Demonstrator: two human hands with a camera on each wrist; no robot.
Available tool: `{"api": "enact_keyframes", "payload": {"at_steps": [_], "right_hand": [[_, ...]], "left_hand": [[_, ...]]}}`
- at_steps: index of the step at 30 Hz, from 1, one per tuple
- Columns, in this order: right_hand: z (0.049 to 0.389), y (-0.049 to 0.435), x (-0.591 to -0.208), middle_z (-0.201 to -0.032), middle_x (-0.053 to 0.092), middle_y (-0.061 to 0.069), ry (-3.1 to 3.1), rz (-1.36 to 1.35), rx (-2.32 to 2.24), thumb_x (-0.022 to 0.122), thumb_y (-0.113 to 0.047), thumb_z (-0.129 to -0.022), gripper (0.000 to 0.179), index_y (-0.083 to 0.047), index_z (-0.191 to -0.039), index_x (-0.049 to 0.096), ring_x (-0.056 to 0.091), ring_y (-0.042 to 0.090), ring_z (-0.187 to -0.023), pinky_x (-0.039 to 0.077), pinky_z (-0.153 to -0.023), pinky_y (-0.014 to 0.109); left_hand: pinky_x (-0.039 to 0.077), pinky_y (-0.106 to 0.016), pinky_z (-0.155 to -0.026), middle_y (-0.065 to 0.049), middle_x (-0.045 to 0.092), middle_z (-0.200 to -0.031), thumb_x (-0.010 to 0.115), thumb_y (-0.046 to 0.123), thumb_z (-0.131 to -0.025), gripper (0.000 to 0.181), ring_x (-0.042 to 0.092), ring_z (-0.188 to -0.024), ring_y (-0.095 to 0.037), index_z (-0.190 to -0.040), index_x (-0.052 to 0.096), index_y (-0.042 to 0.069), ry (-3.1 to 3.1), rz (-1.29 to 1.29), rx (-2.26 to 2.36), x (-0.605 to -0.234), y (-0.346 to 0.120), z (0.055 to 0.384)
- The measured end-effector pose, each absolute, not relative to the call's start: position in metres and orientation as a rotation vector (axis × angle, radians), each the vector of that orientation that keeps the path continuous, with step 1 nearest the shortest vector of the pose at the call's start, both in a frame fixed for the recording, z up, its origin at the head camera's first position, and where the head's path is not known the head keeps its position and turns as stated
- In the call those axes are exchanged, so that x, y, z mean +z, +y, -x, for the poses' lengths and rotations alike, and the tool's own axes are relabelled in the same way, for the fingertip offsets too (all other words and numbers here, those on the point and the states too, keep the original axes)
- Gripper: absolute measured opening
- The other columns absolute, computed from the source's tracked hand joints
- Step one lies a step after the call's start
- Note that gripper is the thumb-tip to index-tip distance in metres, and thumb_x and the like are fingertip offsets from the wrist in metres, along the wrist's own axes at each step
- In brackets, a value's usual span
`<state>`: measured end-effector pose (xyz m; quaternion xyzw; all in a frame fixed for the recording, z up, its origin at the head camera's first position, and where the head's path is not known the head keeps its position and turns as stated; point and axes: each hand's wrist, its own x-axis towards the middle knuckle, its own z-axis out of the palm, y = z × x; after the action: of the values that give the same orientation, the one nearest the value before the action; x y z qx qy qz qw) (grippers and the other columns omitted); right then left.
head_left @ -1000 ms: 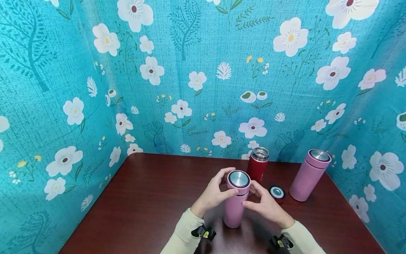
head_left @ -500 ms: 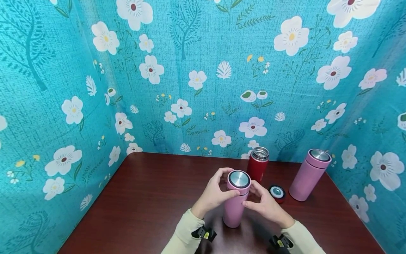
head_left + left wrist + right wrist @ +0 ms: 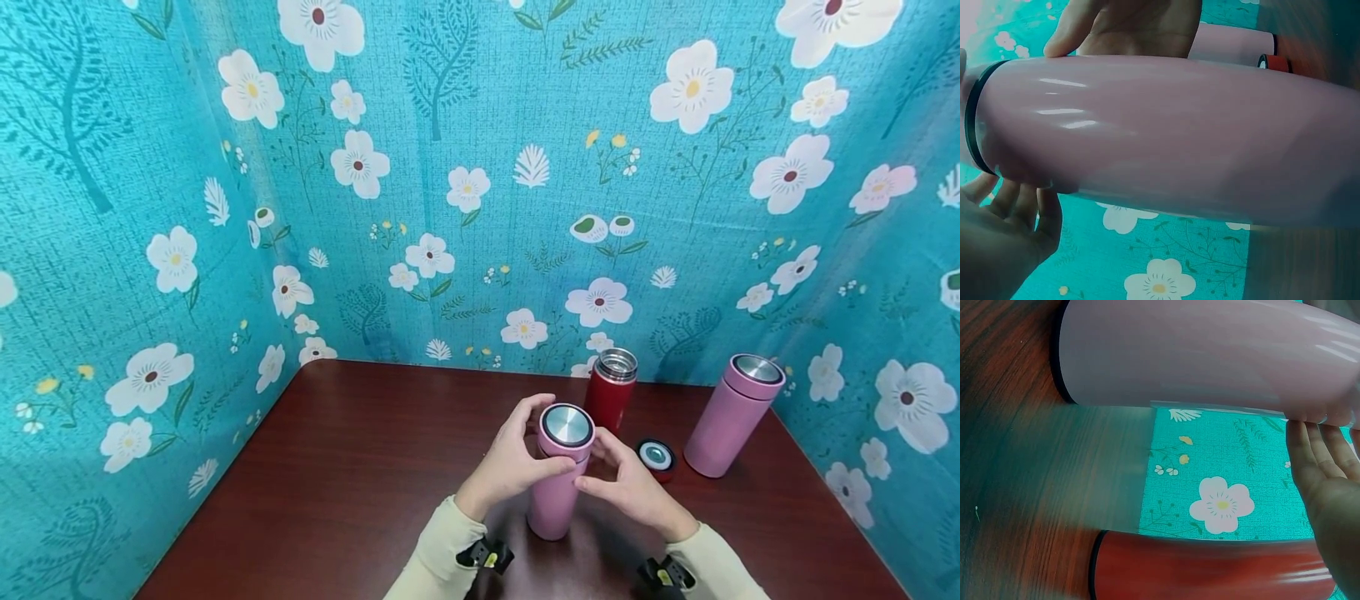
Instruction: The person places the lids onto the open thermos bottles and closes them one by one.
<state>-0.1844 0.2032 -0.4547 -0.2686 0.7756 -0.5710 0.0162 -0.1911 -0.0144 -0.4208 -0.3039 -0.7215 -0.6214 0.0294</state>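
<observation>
A pink thermos bottle [image 3: 553,500] with a steel-topped lid [image 3: 567,426] stands upright between both hands. My left hand [image 3: 506,467] grips it from the left at the lid, its thumb across the front near the seam. From the right, my right hand [image 3: 633,487] holds the upper body just below the lid, thumb in front and fingers behind. In the left wrist view the dark seam ring [image 3: 977,119] shows between lid and body, with the fingertips close by. The right wrist view shows the bottle's body [image 3: 1179,353] with the right hand's fingers [image 3: 1316,450] against it.
Behind the held bottle stands a red thermos bottle [image 3: 609,396] with its mouth uncovered. A red lid [image 3: 656,458] lies upside down to its right. Farther right stands a second pink thermos bottle [image 3: 723,429] with its lid on. A flowered blue cloth [image 3: 465,250] encloses the wooden table [image 3: 337,475].
My left thumb has slid slightly right and down across the front of the bottle. The right hand and the bottle stay nearly in place.
</observation>
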Motion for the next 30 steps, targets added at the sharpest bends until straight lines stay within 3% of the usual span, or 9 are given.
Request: {"api": "enact_keyframes", "payload": {"at_steps": [8,16,23,30], "right_hand": [[0.183,0.203,-0.453,-0.128,0.056,0.007,2.419,0.818,-1.759,0.066,-0.008,-0.087,0.053,-0.013,-0.134,0.043,0.055,0.019,-0.112,0.046,-0.089,0.035],[0.183,0.203,-0.452,-0.129,0.056,0.009,2.4,0.806,-1.772,0.066,-0.007,-0.087,0.053,-0.012,-0.135,0.042,0.056,0.018,-0.112,0.047,-0.088,0.036],[0.184,0.203,-0.453,-0.129,0.055,0.01,2.403,0.839,-1.782,0.066,-0.006,-0.087,0.053,-0.011,-0.134,0.043,0.055,0.017,-0.113,0.047,-0.088,0.032],[0.184,0.204,-0.454,-0.13,0.055,0.008,2.412,0.827,-1.767,0.065,-0.007,-0.088,0.053,-0.013,-0.135,0.042,0.055,0.017,-0.114,0.045,-0.09,0.032]], "left_hand": [[0.048,-0.031,-0.085,0.002,0.053,-0.115,0.077,0.023,-0.077,0.06,0.051,-0.104,-0.015,-0.126,0.042,0.018,-2.174,0.912,-2.004,-0.423,-0.013,0.191],[0.043,-0.034,-0.092,-0.006,0.055,-0.121,0.073,0.019,-0.081,0.062,0.05,-0.109,-0.015,-0.133,0.04,0.008,-2.214,1.02,-1.969,-0.417,-0.02,0.192],[0.048,-0.03,-0.084,0.005,0.055,-0.114,0.079,0.026,-0.076,0.064,0.053,-0.102,-0.012,-0.129,0.043,0.02,-2.205,0.937,-1.964,-0.424,-0.014,0.194],[0.046,-0.031,-0.087,0.003,0.053,-0.115,0.078,0.027,-0.077,0.067,0.05,-0.105,-0.014,-0.131,0.04,0.014,-2.185,0.923,-1.976,-0.425,-0.015,0.196]]}}
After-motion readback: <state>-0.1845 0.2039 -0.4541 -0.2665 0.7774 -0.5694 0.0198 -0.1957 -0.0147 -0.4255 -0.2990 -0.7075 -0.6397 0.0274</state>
